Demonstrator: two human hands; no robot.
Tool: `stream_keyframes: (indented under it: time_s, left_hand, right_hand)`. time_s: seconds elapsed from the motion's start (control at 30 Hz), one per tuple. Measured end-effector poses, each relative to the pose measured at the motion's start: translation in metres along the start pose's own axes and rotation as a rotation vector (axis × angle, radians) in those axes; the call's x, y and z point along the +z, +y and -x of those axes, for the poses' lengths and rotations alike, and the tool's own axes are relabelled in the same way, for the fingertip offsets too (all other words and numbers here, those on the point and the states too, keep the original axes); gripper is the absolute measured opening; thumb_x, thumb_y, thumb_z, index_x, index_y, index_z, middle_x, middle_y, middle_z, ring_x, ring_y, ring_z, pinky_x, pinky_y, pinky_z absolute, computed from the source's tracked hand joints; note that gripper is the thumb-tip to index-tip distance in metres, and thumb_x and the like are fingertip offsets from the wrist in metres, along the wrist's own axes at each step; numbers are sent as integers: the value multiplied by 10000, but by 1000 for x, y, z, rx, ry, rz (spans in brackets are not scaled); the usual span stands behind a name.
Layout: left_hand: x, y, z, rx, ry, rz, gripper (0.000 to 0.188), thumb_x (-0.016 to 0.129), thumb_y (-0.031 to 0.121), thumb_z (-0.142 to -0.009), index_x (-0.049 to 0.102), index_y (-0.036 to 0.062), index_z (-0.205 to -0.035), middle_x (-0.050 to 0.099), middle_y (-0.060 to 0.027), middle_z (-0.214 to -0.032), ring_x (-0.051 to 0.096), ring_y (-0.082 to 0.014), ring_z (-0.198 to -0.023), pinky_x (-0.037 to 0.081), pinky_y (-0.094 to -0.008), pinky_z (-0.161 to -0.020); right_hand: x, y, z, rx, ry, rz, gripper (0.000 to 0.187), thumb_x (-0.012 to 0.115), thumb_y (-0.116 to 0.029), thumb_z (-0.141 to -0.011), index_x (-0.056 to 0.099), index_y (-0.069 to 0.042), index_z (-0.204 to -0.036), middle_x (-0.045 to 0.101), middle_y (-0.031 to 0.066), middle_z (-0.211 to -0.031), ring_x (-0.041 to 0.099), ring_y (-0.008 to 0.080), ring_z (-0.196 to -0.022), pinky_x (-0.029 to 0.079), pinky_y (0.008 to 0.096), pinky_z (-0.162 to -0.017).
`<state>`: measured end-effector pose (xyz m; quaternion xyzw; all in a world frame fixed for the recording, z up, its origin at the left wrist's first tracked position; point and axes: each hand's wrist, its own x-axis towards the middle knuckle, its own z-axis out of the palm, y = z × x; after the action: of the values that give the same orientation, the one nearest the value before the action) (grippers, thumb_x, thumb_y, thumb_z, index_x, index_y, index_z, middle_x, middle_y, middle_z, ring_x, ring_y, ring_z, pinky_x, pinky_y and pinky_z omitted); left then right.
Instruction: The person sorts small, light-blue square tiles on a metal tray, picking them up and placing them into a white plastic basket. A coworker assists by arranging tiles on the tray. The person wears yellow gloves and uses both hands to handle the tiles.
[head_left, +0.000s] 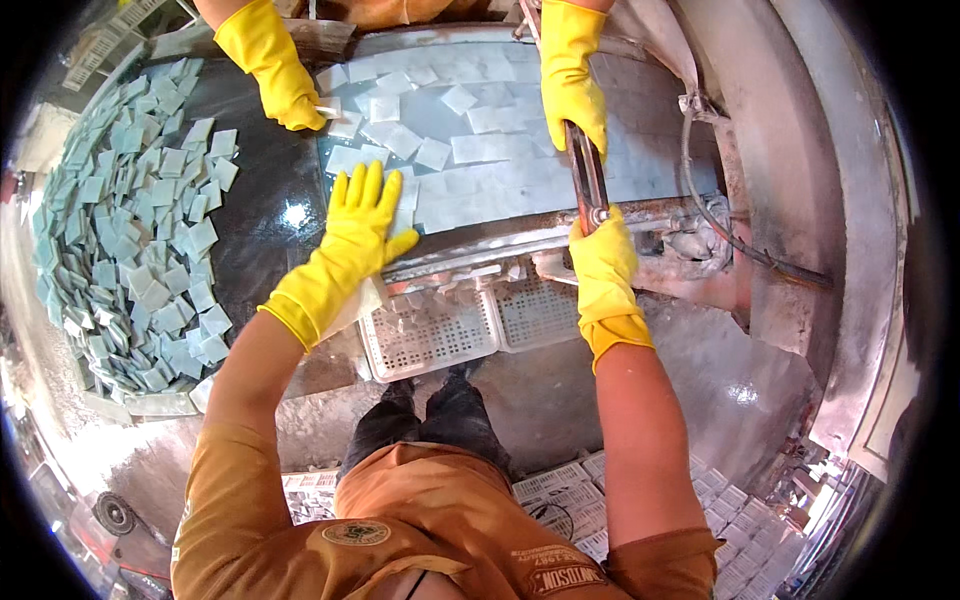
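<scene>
My left hand, in a yellow rubber glove, lies with fingers stretched out on pale square tiles near the front edge of the wet table. My right hand, gloved the same way, closes around the near end of a shiny metal bar lying across the tile layer. Across from me, a co-worker's gloved hand grips the bar's far end. The co-worker's other hand pinches a small pale tile. Several loose tiles lie askew between us; those farther right sit in close rows.
A large heap of greenish square tiles covers the table's left end, beside a dark wet strip. Below the front edge stand white perforated baskets. A hose curves along the right side, near a curved metal wall.
</scene>
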<state>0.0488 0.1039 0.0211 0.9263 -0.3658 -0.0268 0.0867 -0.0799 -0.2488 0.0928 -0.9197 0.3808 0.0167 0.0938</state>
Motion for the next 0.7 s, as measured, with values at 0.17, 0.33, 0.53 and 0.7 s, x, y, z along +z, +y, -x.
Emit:
stream_keyframes:
  time_s: [0.17, 0.33, 0.53, 0.7]
  left_hand:
    - [-14, 8, -5, 36, -96, 30, 1135, 844, 571, -820, 360, 3, -1674, 359, -302, -1715, 328, -492, -1595, 197, -601, -1328]
    - [-32, -13, -20, 327, -130, 158, 1146, 973, 375, -673, 443, 55, -1636, 463, -251, -1662, 436, -446, -1540, 300, -554, -1308]
    - [-26, 1, -34, 227, -132, 186, 999, 978, 320, -670, 532, 82, -1532, 592, -222, -1515, 545, -431, -1423, 364, -538, -1263]
    - [-19, -3, -38, 217, -51, 191, 1034, 1005, 341, -633, 547, 72, -1520, 604, -230, -1516, 554, -458, -1416, 378, -567, -1252]
  right_hand:
    - [-1, -1, 1, 30, 2, 44, 660, 805, -391, -881, 639, -22, -1402, 786, 255, -1174, 775, 429, -1074, 623, 536, -917]
    - [3, -1, 0, 14, -10, 17, 726, 802, -396, -885, 609, 12, -1453, 780, 268, -1189, 765, 435, -1113, 616, 521, -949]
    - [-3, -2, 0, 28, -28, 19, 689, 796, -389, -885, 630, 14, -1419, 780, 271, -1186, 762, 435, -1118, 614, 524, -951]
    - [-1, -2, 0, 15, -15, -3, 653, 793, -386, -887, 642, -5, -1395, 785, 262, -1169, 767, 436, -1103, 616, 528, -943]
